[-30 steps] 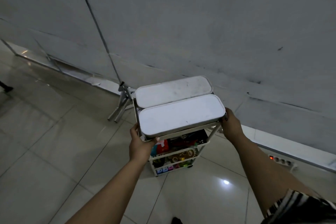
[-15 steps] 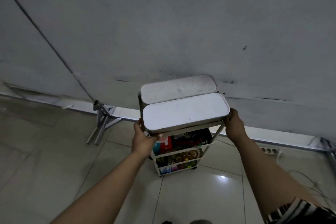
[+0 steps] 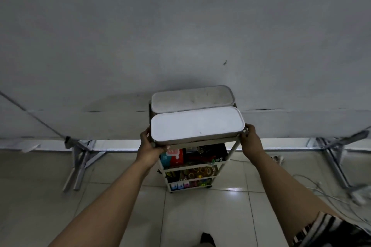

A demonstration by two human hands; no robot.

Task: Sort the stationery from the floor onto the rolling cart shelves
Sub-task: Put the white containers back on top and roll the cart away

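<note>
A white rolling cart (image 3: 230, 151) stands against a grey wall. Two white lidded boxes lie on its top tier, the near one (image 3: 195, 123) in front of the far one (image 3: 192, 98). My left hand (image 3: 149, 149) grips the top tier's left front corner, thumb over the rim. My right hand (image 3: 251, 142) grips the right front corner. Below, a red and blue box (image 3: 173, 157) and dark items fill the second shelf, tape rolls (image 3: 197, 172) the third, and small coloured stationery (image 3: 188, 184) the bottom one.
Folding metal legs (image 3: 80, 158) stand on the tiled floor at left, and another set (image 3: 337, 158) at right. White cables and a power strip (image 3: 359, 196) lie on the floor at far right. A dark foot (image 3: 207, 239) shows at the bottom edge.
The cart has swung round to face the wall squarely and sits close against it. Both hands keep their grip on the top tier's corners.
</note>
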